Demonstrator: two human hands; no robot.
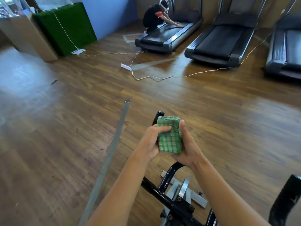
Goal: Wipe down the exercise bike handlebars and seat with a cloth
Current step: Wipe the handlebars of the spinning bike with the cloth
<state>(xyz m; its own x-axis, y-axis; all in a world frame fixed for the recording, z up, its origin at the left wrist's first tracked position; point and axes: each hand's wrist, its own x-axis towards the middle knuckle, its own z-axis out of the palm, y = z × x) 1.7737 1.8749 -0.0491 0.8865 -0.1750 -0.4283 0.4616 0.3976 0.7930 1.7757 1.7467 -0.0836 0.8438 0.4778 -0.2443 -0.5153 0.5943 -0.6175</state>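
A folded green-and-white checked cloth [169, 136] is held in front of me by both hands. My left hand [150, 142] grips its left side with the thumb lying across the top. My right hand [187, 149] cups it from below and from the right, fingers curled up along its edge. Under the hands run the black handlebars of the exercise bike [169, 178]. One bar end [159, 115] pokes out beyond the cloth, and another black grip [286, 203] stands at the lower right. The seat is out of view.
A long grey metal strip [112, 149] lies on the wooden floor to my left. Three treadmills [218, 46] line the far wall, and a person [156, 15] crouches on the leftmost one. White cables and power strips [126, 66] trail across the floor.
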